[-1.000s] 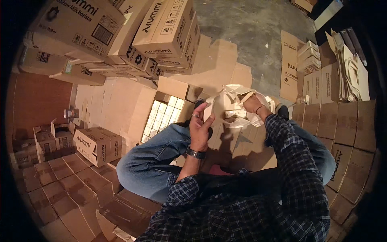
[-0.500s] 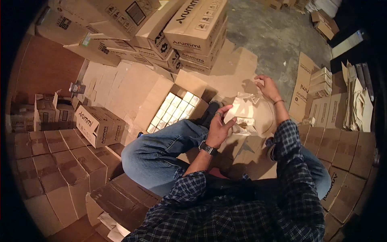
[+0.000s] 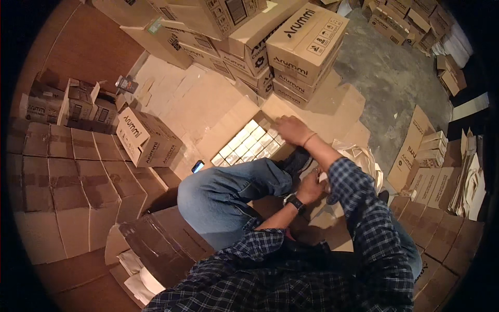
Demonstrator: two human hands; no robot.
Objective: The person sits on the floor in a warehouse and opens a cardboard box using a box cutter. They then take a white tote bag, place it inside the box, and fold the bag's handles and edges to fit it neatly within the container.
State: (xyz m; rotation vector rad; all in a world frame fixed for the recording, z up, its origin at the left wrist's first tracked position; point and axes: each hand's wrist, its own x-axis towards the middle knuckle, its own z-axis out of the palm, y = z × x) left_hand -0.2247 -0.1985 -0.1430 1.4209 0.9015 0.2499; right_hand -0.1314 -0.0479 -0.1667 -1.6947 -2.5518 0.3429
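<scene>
Bag (image 3: 358, 151) partly behind right sleeve (image 3: 355, 184)

A plaid right sleeve (image 3: 356, 182) is covering part of the pale bag (image 3: 361, 156). The left hand (image 3: 311, 188) is blurring, its fingers hiding whatever they may be holding. The right hand (image 3: 293, 131) is overlapping the open box's corner, leaving any contact with the white packs (image 3: 243, 148) unclear. The upper edge is cutting off stacked cartons (image 3: 306, 39); a small screen (image 3: 198, 166) is showing illegibly.
</scene>
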